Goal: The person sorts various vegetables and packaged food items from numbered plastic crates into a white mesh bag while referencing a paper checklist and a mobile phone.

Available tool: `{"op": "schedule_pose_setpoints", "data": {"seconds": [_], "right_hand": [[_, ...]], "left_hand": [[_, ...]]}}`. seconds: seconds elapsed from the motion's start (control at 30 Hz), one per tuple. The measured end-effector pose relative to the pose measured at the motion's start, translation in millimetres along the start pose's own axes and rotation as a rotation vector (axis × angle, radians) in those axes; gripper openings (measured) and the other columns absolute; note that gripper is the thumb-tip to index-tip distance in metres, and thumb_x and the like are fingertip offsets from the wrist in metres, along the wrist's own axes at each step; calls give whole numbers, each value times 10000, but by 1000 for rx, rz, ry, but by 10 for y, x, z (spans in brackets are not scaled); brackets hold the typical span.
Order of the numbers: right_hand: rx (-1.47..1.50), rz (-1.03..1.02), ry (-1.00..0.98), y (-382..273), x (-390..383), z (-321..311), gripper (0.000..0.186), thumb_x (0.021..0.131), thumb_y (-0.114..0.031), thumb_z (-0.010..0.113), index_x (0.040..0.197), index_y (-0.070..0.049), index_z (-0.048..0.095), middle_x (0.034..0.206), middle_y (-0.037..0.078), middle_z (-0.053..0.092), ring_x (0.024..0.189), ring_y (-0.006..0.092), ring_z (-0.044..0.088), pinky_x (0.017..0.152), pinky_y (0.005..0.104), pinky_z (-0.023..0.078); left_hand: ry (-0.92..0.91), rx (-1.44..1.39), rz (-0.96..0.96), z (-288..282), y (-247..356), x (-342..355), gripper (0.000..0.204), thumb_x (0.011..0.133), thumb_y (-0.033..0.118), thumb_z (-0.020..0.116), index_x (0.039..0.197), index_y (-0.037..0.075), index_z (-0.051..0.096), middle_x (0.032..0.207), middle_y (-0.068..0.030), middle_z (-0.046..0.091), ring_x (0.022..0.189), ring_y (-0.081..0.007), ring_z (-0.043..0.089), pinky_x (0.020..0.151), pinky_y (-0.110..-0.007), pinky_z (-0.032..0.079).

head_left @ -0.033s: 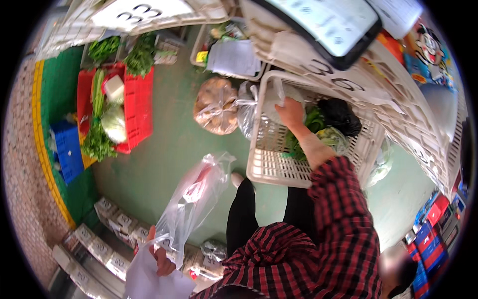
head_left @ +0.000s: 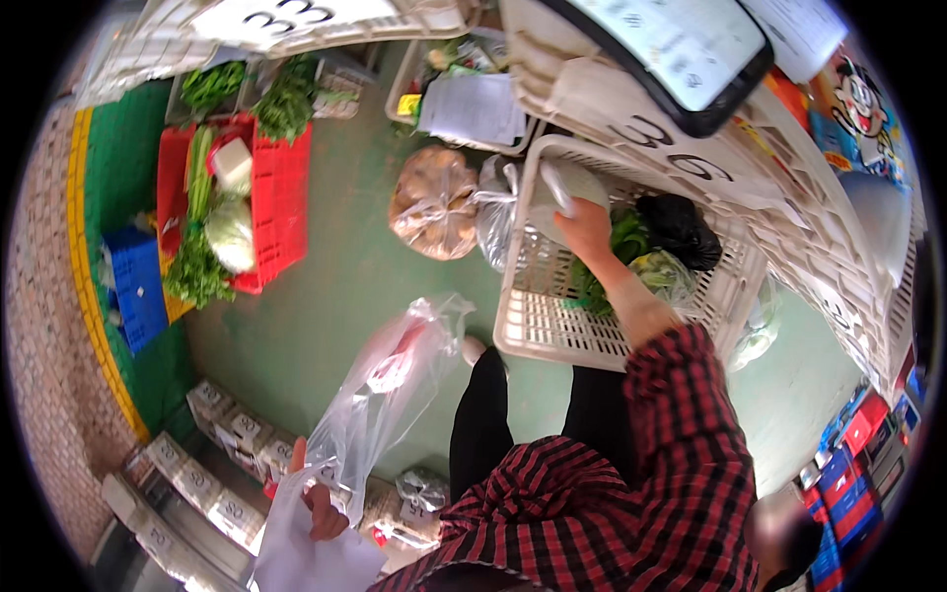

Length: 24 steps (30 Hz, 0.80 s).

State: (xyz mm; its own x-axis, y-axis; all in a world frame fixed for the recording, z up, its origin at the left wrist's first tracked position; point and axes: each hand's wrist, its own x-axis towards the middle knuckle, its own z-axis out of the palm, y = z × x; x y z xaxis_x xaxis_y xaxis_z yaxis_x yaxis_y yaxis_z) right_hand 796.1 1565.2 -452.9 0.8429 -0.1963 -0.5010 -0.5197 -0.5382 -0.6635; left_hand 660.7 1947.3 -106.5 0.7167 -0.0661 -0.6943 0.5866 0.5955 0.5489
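My left hand (head_left: pixel 324 513) is closed around the top of a long clear plastic bag (head_left: pixel 370 419) and a sheet of white paper (head_left: pixel 326 564). Something reddish and white hangs in the lower end of that bag, its kind unclear. Over a beige slatted crate (head_left: pixel 552 340), my right hand (head_left: pixel 584 227) pinches the gathered neck of a pale, whitish plastic bag (head_left: pixel 552 212) at the crate's far left corner. Beside it in the crate lie leafy greens (head_left: pixel 626 237), a black plastic bag (head_left: pixel 681 232) and a bagged green vegetable (head_left: pixel 661 274).
Left of the crate, a bag of brown round produce (head_left: pixel 434 202) sits on the floor. A red crate (head_left: pixel 281 207) with cabbage and celery and a blue crate (head_left: pixel 136 296) stand farther left. A phone (head_left: pixel 681 59) and stacked beige crates (head_left: pixel 602 99) hang over the far right.
The view has shifted slightly. My right hand stays at the whitish bag, and its neck now looks more bunched under the fingers. The left hand keeps its hold.
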Motion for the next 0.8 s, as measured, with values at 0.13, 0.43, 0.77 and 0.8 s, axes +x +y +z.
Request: {"op": "schedule_pose_setpoints", "data": {"seconds": [0.13,0.43,0.77,0.8], "right_hand": [[431,-302,30,-606,-1062,-490,209,706,-211,602,753,-25,521,660,75,509,578,189,472,523,329,377],[1337,-696,-757,-2342,-2758,-301,140,685,-112,595,763,-58,493,778,108,473,691,266,431,613,364,333],[684,-657,-272,-1266,-1972,73,333,714,-84,584,1043,-55,550,971,117,585,926,241,551,830,352,415],[542,-347,-166,-720,-1614,-170,351,744,-148,599,1080,-65,538,1027,136,566,986,248,526,857,355,408]], "left_hand": [[-81,69,29,-45,2,-138,528,906,316,400,1313,37,211,865,-123,598,537,-154,525,610,-256,461],[86,-245,-184,846,-123,-197,690,930,183,369,1361,271,-163,734,-170,536,436,-156,454,409,-280,361],[-80,-49,16,672,155,-197,627,938,229,280,1337,309,-198,669,-160,501,416,-160,430,396,-287,351],[-89,-44,7,690,144,-192,621,939,234,271,1334,313,-201,663,-159,497,414,-161,428,395,-287,350]]}}
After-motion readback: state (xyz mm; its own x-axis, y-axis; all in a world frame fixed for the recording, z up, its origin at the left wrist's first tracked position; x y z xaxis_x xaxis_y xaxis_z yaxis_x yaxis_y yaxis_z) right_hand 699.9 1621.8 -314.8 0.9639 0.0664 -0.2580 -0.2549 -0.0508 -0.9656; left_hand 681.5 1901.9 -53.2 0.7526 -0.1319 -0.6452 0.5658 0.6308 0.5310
